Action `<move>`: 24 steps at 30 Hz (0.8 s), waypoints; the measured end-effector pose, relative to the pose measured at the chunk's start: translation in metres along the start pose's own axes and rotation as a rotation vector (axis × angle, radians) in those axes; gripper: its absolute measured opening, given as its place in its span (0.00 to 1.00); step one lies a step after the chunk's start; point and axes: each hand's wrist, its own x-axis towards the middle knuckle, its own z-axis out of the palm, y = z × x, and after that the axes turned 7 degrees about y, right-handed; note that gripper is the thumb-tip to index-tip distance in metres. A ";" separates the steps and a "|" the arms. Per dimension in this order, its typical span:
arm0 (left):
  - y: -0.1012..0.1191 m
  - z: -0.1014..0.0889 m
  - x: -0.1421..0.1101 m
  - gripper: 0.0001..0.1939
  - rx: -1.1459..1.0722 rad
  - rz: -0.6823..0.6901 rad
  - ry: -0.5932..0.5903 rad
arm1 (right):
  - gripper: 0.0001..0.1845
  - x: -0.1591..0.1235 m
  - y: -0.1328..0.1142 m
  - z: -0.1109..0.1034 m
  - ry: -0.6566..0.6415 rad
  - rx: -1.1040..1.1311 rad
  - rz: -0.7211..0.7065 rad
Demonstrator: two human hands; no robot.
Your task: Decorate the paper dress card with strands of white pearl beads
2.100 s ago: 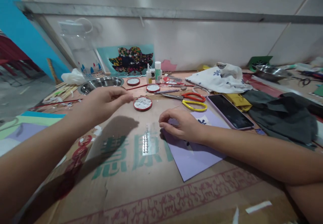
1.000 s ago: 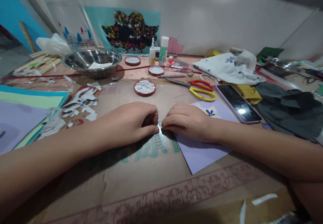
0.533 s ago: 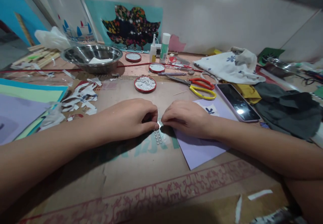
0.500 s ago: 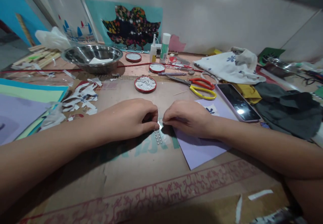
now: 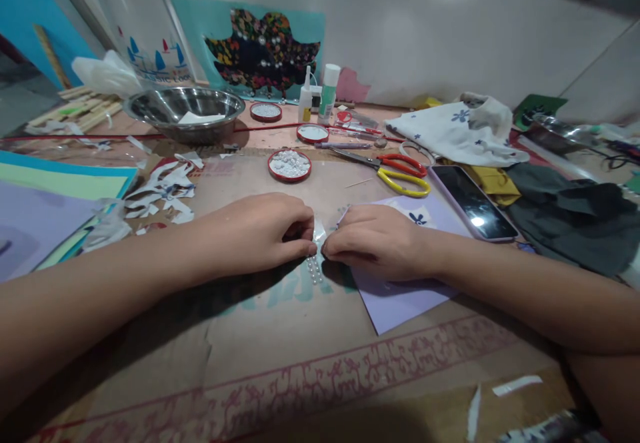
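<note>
Both hands meet over the cardboard in the middle of the head view. My left hand point(image 5: 273, 230) is closed, thumb and fingertips pinched on the upper part of a small clear sheet of stick-on pearls point(image 5: 314, 271). Rows of tiny shiny beads show below the thumb. My right hand point(image 5: 377, 240) is closed too, its fingertips at the sheet's right side; whatever they pinch is too small or hidden to make out. Under that hand lies a purple sheet of paper point(image 5: 395, 306) bearing a white patch with a dark blue flower point(image 5: 418, 219).
Beyond my hands are a red lid of white beads point(image 5: 289, 164), scissors point(image 5: 400, 175), a toothpick point(image 5: 359, 182) and a phone point(image 5: 473, 203). Farther back stand a metal bowl point(image 5: 185, 133), a glue bottle point(image 5: 305, 100) and a glue stick point(image 5: 329, 93). Cloth scraps point(image 5: 163, 190) lie left.
My left hand has come down from near the bead lid and pinched the pearl sheet. My right hand has closed up beside it. Over the last half second both have barely shifted.
</note>
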 end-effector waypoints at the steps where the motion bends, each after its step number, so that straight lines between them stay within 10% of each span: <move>1: 0.000 0.000 0.000 0.11 0.000 -0.001 0.000 | 0.08 0.000 0.000 0.000 0.004 -0.011 -0.034; 24: -0.001 -0.001 0.001 0.11 0.004 0.005 0.000 | 0.09 -0.001 -0.001 -0.001 -0.005 0.072 0.067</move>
